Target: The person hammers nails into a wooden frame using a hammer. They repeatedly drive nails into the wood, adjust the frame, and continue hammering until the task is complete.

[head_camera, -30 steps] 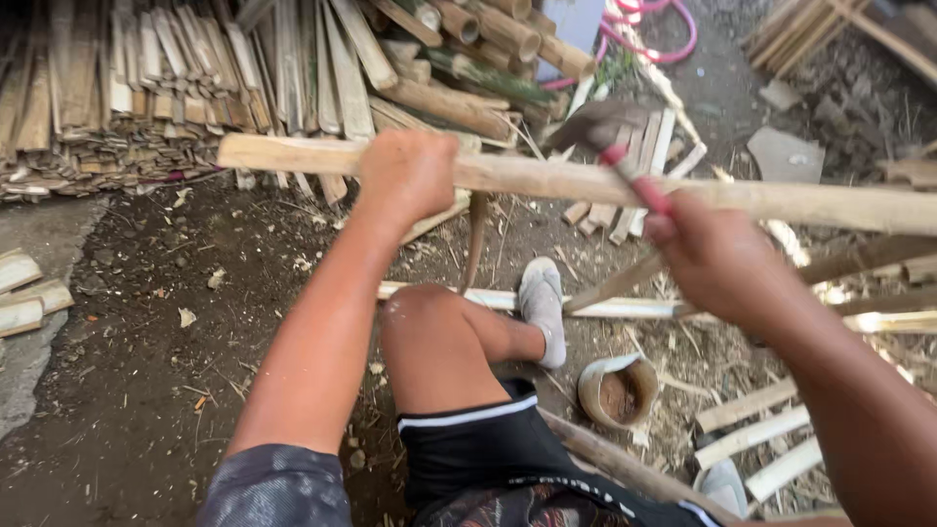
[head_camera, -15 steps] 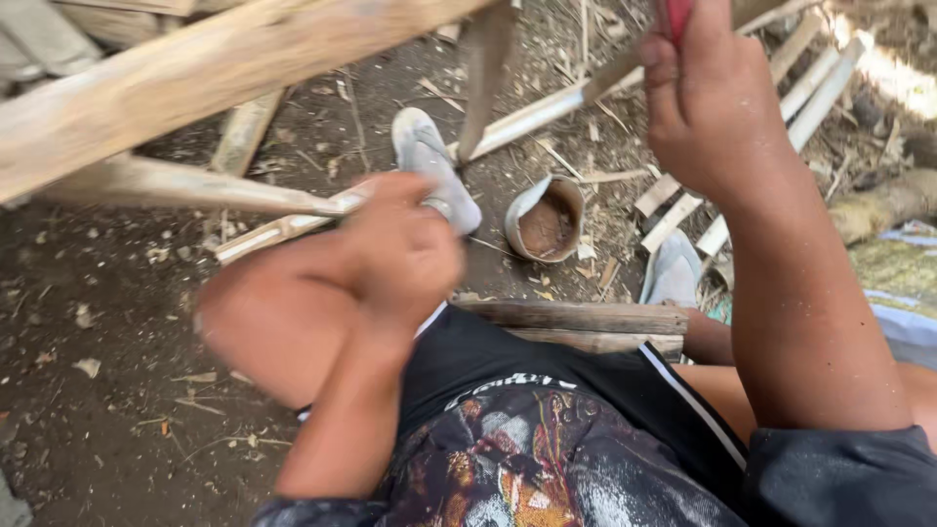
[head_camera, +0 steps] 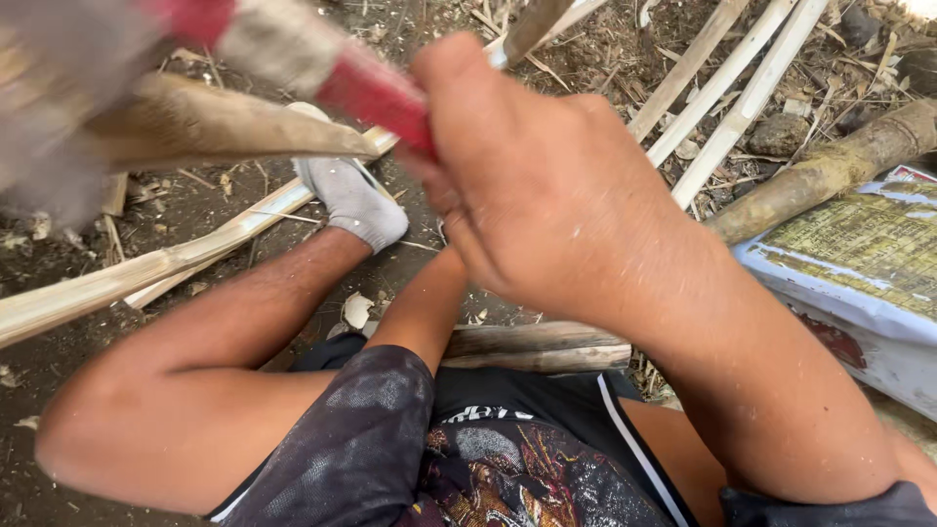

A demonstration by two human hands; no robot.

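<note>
Above the knee, right hand (head_camera: 547, 185) around blurred red-handled tool (head_camera: 322, 68), left hand unseen.

Bare dirt ground (head_camera: 78, 342) littered with bamboo slats (head_camera: 727, 107) in daylight.

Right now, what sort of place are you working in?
Probably an outdoor bamboo-splitting yard, worked sitting low on the ground. Bare dirt ground is littered with chips, split bamboo strips lie scattered around, and the right hand grips a red-handled tool.
</note>
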